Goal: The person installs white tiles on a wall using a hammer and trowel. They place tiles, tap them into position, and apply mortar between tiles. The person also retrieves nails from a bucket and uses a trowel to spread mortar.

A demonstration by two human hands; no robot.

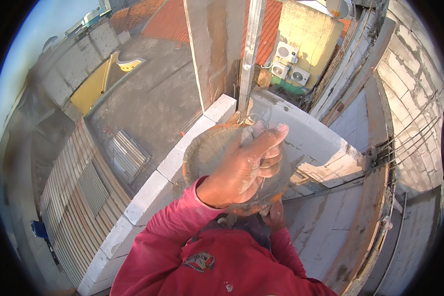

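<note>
My left hand [251,167], dusted with grey, is closed with thumb up over an orange-rimmed pan [200,143] of wet grey mortar; what its curled fingers hold is hidden, though a grey lump and thin wire show behind them. My right hand [274,214] grips the pan's lower rim, partly hidden beneath it. Just left of the pan runs a wall of white blocks [143,197]. Beyond the pan stand a tall board column [217,49] and a metal upright [249,44].
Below on the left lie a grey roof [138,89] and corrugated sheets [74,187]. A white ledge [311,128] runs right from the column. Farther back are air-conditioner units [286,52] on a yellow wall. Exposed rebar [414,138] and block walls [409,59] edge the right.
</note>
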